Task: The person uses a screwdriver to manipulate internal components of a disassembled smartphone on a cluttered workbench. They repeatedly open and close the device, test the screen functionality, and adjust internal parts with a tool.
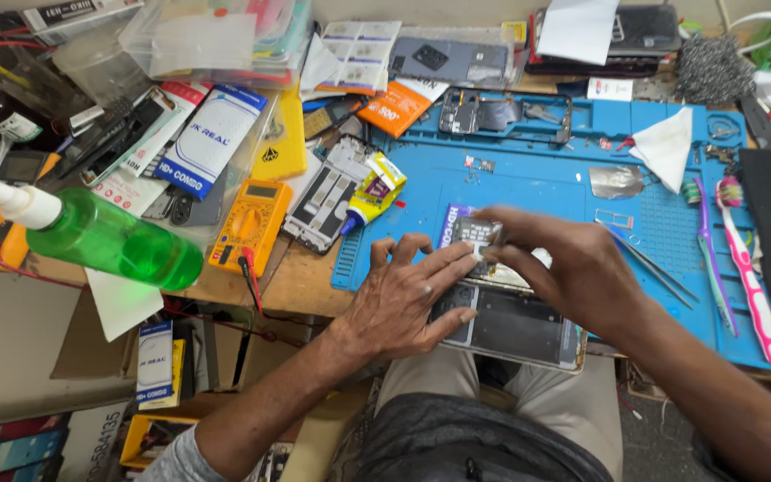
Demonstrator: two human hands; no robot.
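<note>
Working over a blue repair mat [528,192] on a cluttered desk [301,284], we pin an opened phone [515,326] at the near edge with our left hand [399,303], fingers spread flat to steady it, while our right hand [573,268] pinches a small module [477,232] above it; tweezers [649,263] lie nearby.

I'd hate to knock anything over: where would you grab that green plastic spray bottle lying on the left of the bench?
Probably around the green plastic spray bottle's wide middle, coming down from above. It lies on its side, white nozzle pointing left, so the round body is exposed on top; the yellow multimeter crowds its right end.
</note>
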